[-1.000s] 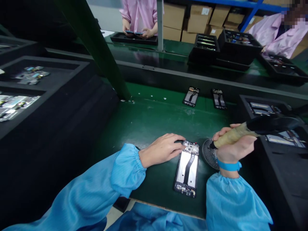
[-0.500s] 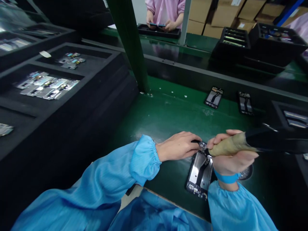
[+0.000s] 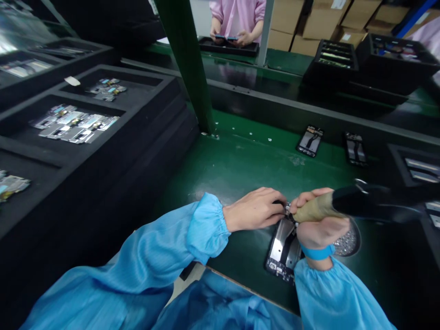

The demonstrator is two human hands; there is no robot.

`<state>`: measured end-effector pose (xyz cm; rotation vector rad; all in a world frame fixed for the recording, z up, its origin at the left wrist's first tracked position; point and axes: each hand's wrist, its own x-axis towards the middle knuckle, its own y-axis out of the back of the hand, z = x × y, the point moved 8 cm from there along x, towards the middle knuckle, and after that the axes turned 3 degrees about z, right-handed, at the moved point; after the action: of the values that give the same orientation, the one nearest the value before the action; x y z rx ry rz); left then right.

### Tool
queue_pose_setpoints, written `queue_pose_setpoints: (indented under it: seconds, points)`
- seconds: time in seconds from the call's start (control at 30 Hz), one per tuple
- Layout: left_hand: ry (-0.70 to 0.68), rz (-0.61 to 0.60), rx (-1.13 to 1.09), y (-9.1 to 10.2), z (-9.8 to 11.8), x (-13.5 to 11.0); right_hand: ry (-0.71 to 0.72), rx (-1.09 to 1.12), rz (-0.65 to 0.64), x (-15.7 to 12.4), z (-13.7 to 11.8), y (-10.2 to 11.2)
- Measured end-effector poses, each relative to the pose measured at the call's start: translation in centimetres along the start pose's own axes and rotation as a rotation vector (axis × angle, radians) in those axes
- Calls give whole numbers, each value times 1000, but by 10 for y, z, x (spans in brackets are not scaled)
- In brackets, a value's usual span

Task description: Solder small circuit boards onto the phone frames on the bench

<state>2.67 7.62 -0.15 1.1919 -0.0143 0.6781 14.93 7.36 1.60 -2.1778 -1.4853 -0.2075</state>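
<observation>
An opened phone assembly [image 3: 282, 250] lies on the green bench with its metal inner side up. At its upper left edge, my left hand [image 3: 259, 208] is closed, thumb and fingertips gripping the phone's top end. My right hand [image 3: 321, 224] is wrapped around a powered screwdriver [image 3: 313, 208] with a tan taped grip. Its black body extends to the right, and its tip points at the top of the phone, hidden by my fingers. Just right of my right wrist sits a round dish [image 3: 349, 240] of tiny shiny screws, partly covered.
Two more phone assemblies [image 3: 310, 140] lie farther back. Black foam trays [image 3: 137, 98] with metal parts are stacked at left; another foam tray [image 3: 398, 160] stands at right. A green post [image 3: 189, 68] rises behind the bench. Across it, a person in pink [image 3: 237, 20] holds a device.
My right hand and the screwdriver have shifted a little left over the phone's top, exposing more of the screw dish. My left hand stays in place. The view has turned slightly.
</observation>
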Motion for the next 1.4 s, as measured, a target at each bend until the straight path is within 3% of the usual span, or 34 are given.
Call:
queue_pose_setpoints:
  seconds: [0.13, 0.2, 0.3, 0.4, 0.53, 0.63, 0.73, 0.93, 1.07, 1.13, 1.2, 1.4]
  points:
    - [-297, -113, -163, -14, 60, -13, 15, 31, 76, 10, -9, 11]
    - [-321, -182, -123, -25, 73, -19, 54, 57, 174, 20, -20, 29]
    - [-137, -195, 116, -31, 45, -6, 133, 13, 350, 31, -36, 65]
    - [56, -134, 304, -21, -16, 29, 188, -55, 450, 37, -43, 89]
    - [259, -31, 454, -3, -100, 85, 214, -59, 469, 39, -41, 99]
    - [354, 48, 500, 4, -133, 114, 227, -54, 458, 37, -40, 98]
    - [411, 117, 504, -4, -137, 135, 212, -42, 449, 36, -39, 95]
    - [492, 210, 389, -48, -107, 195, 208, -28, 450, 36, -38, 94]
    - [530, 235, 343, -58, -97, 223, 220, -76, 461, 36, -39, 99]
    - [480, 225, 332, -57, -89, 217, 194, -104, 442, 37, -39, 99]
    - [415, 205, 323, -54, -78, 196, 160, -115, 411, 38, -38, 96]
    - [271, 128, 221, -35, -35, 78, 132, -128, 369, 38, -33, 90]
